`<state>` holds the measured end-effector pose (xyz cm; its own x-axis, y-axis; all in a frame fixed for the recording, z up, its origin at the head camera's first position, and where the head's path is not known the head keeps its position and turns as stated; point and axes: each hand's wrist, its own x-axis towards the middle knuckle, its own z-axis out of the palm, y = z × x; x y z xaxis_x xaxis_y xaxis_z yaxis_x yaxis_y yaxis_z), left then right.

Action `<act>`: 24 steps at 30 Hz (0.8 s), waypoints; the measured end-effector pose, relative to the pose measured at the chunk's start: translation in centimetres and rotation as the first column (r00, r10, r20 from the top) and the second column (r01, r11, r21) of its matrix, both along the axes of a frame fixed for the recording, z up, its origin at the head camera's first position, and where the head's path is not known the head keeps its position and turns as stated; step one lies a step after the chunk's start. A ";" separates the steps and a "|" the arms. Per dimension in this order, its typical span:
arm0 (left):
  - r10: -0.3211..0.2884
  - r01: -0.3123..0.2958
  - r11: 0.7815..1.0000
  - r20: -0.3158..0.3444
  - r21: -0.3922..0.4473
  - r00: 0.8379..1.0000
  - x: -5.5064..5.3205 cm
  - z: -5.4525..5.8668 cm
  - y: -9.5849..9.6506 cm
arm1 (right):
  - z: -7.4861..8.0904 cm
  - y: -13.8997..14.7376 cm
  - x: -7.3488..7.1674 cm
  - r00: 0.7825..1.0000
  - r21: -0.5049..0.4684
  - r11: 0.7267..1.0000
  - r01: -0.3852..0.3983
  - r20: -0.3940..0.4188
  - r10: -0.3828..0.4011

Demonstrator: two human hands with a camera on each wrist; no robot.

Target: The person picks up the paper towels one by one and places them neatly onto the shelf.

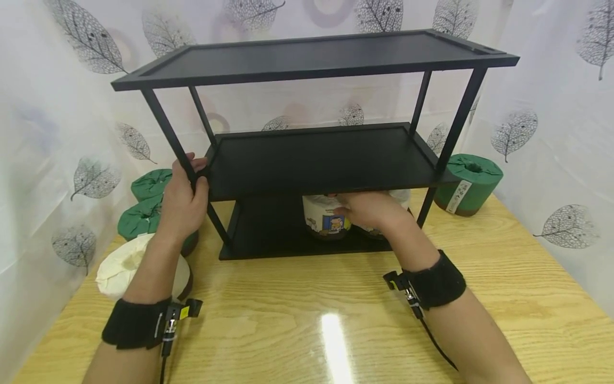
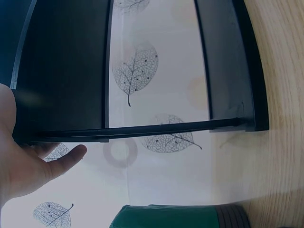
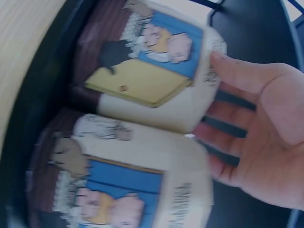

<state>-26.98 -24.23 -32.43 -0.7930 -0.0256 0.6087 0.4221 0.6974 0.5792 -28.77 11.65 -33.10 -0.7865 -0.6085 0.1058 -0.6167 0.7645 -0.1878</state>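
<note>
A black two-tier rack (image 1: 307, 160) stands on the table. My left hand (image 1: 184, 200) grips its left front post at the middle shelf, the fingers passing behind the post. My right hand (image 1: 371, 208) reaches under the middle shelf to two wrapped toilet rolls with cartoon prints on the bottom shelf. In the right wrist view its thumb lies at the top edge of one toilet roll (image 3: 156, 61), and its fairly straight fingers (image 3: 232, 118) extend behind the rolls, tips hidden. The other toilet roll (image 3: 123, 175) sits right beside it.
Two green-wrapped rolls (image 1: 144, 216) and a cream-wrapped roll (image 1: 120, 266) stand left of the rack, partly behind my left arm. Another green-wrapped roll (image 1: 472, 184) stands at the right. A leaf-print curtain (image 1: 542, 106) hangs around the wooden table (image 1: 288, 309).
</note>
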 end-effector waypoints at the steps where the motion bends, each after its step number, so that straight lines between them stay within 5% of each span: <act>1: 0.000 0.000 1.000 -0.001 -0.002 1.000 0.0 0.0 0.0 | 0.2 0.0 0.3 1.000 0.011 1.000 0.001 0.027 -0.001; 6: 0.001 -0.001 1.000 -0.002 -0.009 1.000 0.0 0.0 0.2 | 1.7 0.3 2.2 0.988 0.062 0.998 0.004 0.156 -0.014; 17: -0.002 0.002 1.000 0.008 -0.006 1.000 0.1 0.1 0.2 | 4.9 1.6 5.1 0.973 -0.047 0.998 -0.053 0.223 0.062; 20: 0.000 0.000 1.000 0.006 -0.005 1.000 0.1 0.0 0.1 | 5.9 2.6 5.4 0.990 -0.135 0.990 -0.049 0.125 0.066; 22: 0.000 0.000 1.000 0.005 -0.004 1.000 0.1 0.0 0.1 | 6.4 3.5 5.6 0.999 -0.233 0.971 -0.049 -0.034 0.042; 24: 0.001 -0.001 1.000 0.002 -0.007 1.000 0.1 0.0 0.1 | 6.8 4.5 5.6 0.968 -0.351 0.935 -0.055 -0.249 -0.036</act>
<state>-26.90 -24.14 -32.41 -0.7940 -0.0228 0.6075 0.4201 0.7018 0.5754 -23.21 16.19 -26.30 -0.7016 -0.5029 0.5048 -0.6851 0.6709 -0.2838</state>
